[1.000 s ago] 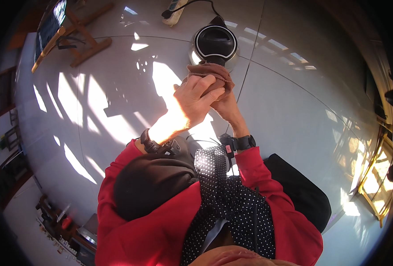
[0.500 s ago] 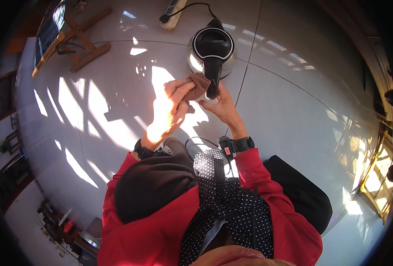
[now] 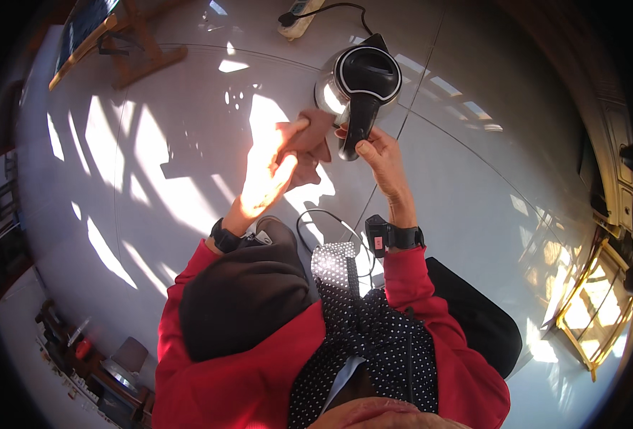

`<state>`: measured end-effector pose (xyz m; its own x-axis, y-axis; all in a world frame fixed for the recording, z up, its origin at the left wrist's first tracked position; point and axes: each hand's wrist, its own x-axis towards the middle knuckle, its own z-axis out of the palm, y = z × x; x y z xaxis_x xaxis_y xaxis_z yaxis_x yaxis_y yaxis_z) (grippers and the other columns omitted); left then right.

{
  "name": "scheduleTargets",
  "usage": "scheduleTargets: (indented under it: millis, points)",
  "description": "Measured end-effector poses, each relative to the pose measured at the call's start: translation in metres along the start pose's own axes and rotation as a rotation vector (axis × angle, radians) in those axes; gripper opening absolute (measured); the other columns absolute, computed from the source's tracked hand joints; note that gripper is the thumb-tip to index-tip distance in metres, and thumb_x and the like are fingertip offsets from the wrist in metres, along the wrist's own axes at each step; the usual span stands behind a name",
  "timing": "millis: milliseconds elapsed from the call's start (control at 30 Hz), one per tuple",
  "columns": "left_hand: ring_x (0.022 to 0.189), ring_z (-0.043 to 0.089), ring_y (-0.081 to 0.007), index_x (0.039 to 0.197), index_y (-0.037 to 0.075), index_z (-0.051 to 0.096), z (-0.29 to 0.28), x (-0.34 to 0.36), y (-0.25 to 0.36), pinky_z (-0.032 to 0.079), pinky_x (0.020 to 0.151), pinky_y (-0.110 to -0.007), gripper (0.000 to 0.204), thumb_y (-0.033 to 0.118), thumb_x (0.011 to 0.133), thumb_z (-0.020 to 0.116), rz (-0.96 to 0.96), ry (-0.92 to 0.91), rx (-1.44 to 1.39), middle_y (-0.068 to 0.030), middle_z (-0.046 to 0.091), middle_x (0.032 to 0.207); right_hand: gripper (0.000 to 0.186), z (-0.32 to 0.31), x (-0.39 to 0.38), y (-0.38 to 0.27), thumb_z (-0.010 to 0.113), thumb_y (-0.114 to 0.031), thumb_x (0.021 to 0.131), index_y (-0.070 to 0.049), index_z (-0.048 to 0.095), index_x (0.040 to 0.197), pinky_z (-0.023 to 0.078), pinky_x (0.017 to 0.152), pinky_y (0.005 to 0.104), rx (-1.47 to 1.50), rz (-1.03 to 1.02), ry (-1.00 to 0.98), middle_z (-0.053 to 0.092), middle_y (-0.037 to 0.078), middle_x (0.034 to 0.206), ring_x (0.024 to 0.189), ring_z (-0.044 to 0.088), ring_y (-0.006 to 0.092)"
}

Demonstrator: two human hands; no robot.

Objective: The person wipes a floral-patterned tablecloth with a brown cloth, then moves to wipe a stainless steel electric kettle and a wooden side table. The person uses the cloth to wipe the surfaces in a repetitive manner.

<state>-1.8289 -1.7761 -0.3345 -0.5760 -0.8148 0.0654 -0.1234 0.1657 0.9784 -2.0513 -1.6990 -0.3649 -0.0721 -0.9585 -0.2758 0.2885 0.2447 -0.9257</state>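
Observation:
An electric kettle (image 3: 370, 71) with a black lid and a silver body stands on the grey floor in front of me. Its black handle points toward me, and my right hand (image 3: 382, 151) is closed round the lower part of that handle, thumb on top. My left hand (image 3: 272, 161) pinches a folded brown cloth (image 3: 308, 146) just left of the handle. The cloth hangs loosely from the fingers, close to the kettle's side; whether it touches the kettle I cannot tell.
A white power strip (image 3: 302, 18) with a black plug and cord lies beyond the kettle. At the far left stands a wooden folding chair (image 3: 127, 53). A yellow-framed rack (image 3: 595, 307) and a wooden cabinet (image 3: 616, 157) are on the right. A thin cable (image 3: 331, 212) loops near my knees.
My right hand has taken a grip on the kettle's handle with the thumb over it. The left hand has drawn the cloth slightly away from the handle, and the cloth has partly unfolded.

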Motion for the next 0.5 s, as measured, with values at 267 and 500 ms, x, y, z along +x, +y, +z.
scheduleTargets:
  millis: [267, 500]
  points:
    - [0.138, 0.035, -0.0379, 0.151, 0.001, 0.03, 0.054, 0.068, -0.021, 0.029, 0.115, -0.044, 0.058, 0.01, 0.097, 0.048, 0.271, 0.208, 0.22, -0.0216, 0.033, 0.149, 0.052, 0.05, 0.007, -0.001, 0.038, -0.048, 0.106, 0.001, 0.056, 0.107, 0.039, 0.069, 0.0277, -0.196, -0.176, 0.41, 0.053, 0.001, 0.084, 0.075, 0.045, 0.0106]
    - [0.136, 0.037, -0.0385, 0.149, 0.001, 0.036, 0.072, 0.052, -0.088, 0.029, 0.115, -0.045, 0.06, 0.008, 0.091, 0.051, 0.003, 0.365, 0.14, -0.0212, 0.039, 0.145, 0.032, 0.053, 0.002, -0.009, 0.074, -0.026, 0.089, -0.004, 0.053, 0.101, 0.042, 0.07, 0.0251, -0.14, -0.049, 0.405, 0.053, -0.001, 0.087, 0.077, 0.048, 0.0079]
